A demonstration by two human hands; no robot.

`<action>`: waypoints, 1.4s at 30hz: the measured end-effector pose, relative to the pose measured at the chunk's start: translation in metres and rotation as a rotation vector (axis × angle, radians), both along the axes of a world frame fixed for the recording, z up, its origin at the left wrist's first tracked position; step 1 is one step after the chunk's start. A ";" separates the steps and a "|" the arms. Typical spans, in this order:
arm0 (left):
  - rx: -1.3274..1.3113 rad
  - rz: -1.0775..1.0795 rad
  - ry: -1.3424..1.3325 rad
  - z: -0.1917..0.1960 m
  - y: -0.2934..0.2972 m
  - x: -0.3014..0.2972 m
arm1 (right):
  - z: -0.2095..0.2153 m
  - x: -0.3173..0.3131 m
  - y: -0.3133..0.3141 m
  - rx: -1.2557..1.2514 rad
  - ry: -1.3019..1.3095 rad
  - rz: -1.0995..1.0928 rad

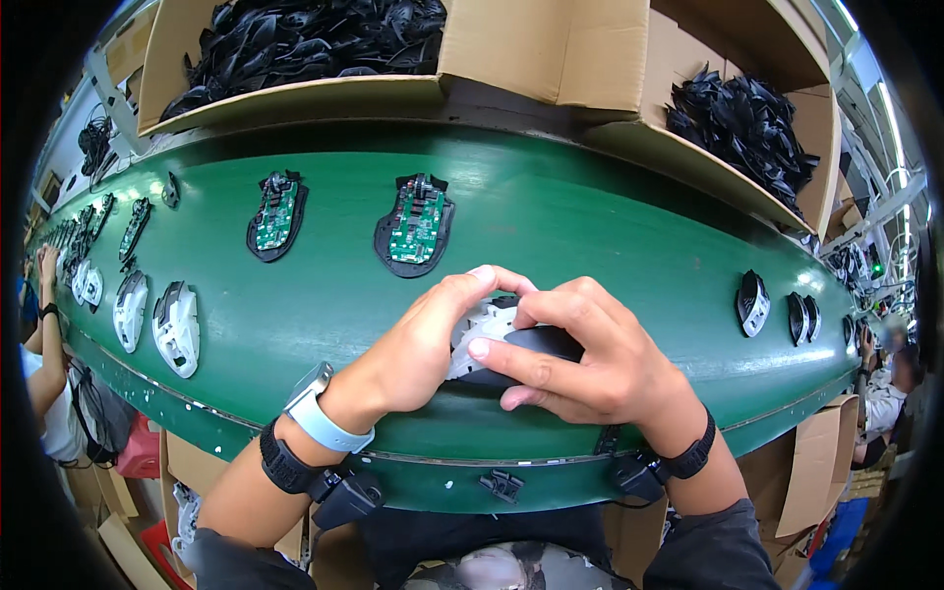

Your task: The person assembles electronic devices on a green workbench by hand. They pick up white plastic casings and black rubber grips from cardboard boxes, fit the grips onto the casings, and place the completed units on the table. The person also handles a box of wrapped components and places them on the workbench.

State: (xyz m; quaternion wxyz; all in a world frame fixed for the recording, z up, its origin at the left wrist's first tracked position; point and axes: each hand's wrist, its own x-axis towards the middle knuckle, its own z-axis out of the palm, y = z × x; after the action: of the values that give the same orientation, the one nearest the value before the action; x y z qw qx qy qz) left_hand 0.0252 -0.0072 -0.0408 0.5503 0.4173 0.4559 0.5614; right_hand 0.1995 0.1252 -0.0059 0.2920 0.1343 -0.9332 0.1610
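Over the near part of the green belt, both my hands are closed around a computer mouse shell [487, 326], white at its left end and black toward the right. My left hand [428, 334] grips the white end from the left and far side, with the lower fingers hidden. My right hand [600, 359] holds the black part, its thumb or a finger pressing on the white piece. Beyond them lie two black mouse bases with green circuit boards, one base [413, 226] just past my left hand and another base [275, 216] farther left.
White mouse shells [177, 329] stand on the belt [610, 231] at left, black-and-white shells [753, 303] at right. Cardboard boxes of black plastic parts [315, 39] [742, 133] line the far side. Other people's arms [44, 344] reach in at the far left; another person sits at the far right.
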 end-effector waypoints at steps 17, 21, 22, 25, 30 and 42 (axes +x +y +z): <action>0.237 0.439 -0.200 -0.001 -0.006 0.015 | -0.015 -0.003 0.003 -0.678 -0.046 -0.124; 0.149 0.217 -0.390 0.015 -0.006 0.011 | -0.011 0.002 0.006 -0.675 0.071 -0.197; 0.158 0.217 -0.368 0.014 -0.006 0.008 | -0.009 0.005 0.005 -0.662 0.084 -0.179; 0.151 0.216 -0.378 0.014 -0.012 0.009 | -0.005 0.008 0.007 -0.808 0.103 -0.089; 0.124 0.162 -0.450 0.014 -0.019 0.005 | -0.003 0.008 0.009 -0.896 0.097 -0.003; 0.025 -0.441 -0.561 0.031 -0.018 0.002 | 0.015 0.025 0.027 -0.971 -0.226 0.201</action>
State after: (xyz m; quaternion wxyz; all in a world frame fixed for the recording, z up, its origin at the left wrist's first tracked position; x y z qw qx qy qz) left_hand 0.0272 -0.0250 -0.0102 0.7569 0.3421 0.1791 0.5273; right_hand 0.2246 0.1526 0.0094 0.2011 0.0539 -0.7590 0.6169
